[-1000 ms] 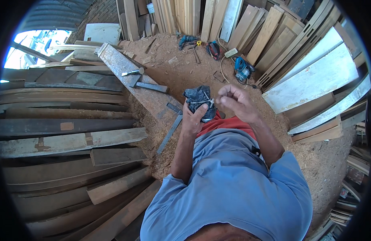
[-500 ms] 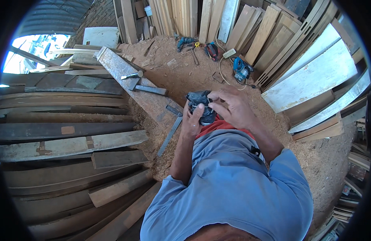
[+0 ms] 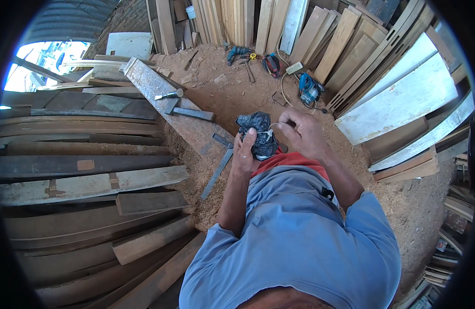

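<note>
My left hand is closed round a crumpled black plastic bag, its thumb lying across the front. A thin pale string is wrapped about the bag's middle. My right hand, just to the right, pinches the string's free end and holds it stretched away from the bag. What the bag contains is hidden. Left of the hands, a try square leans at the near end of a worn plank bench. On that bench lie a hammer and a chisel-like tool.
Stacked boards fill the left side. Upright planks and pale painted panels lean along the back and right. A blue power tool with its cord, and a drill, lie on the sawdust-covered floor.
My right hand has drawn away from the bag to the right and slightly up, pulling the string out straight. The left hand keeps its hold on the bag, which now shows more plainly.
</note>
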Motion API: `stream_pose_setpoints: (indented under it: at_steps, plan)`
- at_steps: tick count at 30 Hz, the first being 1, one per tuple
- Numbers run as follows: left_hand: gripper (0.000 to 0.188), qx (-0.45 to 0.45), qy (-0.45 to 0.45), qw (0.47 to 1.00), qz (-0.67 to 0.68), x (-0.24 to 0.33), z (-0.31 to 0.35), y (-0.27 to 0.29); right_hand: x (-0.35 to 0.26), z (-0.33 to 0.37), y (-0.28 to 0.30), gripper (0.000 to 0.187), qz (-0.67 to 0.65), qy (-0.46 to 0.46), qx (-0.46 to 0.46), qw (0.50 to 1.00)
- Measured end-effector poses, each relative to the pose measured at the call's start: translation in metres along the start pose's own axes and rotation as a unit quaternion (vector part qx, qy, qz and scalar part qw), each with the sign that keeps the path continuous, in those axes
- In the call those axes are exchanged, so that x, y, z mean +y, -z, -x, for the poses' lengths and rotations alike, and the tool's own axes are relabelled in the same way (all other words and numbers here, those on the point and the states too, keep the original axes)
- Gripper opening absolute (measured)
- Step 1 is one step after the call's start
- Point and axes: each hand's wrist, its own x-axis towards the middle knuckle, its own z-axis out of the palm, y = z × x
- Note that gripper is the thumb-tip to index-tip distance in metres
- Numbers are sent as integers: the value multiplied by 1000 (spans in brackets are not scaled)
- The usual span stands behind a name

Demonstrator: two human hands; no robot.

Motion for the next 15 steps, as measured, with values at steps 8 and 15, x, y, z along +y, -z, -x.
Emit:
stream_pose_setpoints:
  at_steps: [8, 15]
  plan:
    - [36, 63, -74, 995, 3, -13, -7, 9, 2, 5, -15, 13, 86, 154, -15, 984]
    - [39, 90, -82, 992, -41, -17, -4, 5, -11, -1, -13, 18, 142, 183, -28, 972]
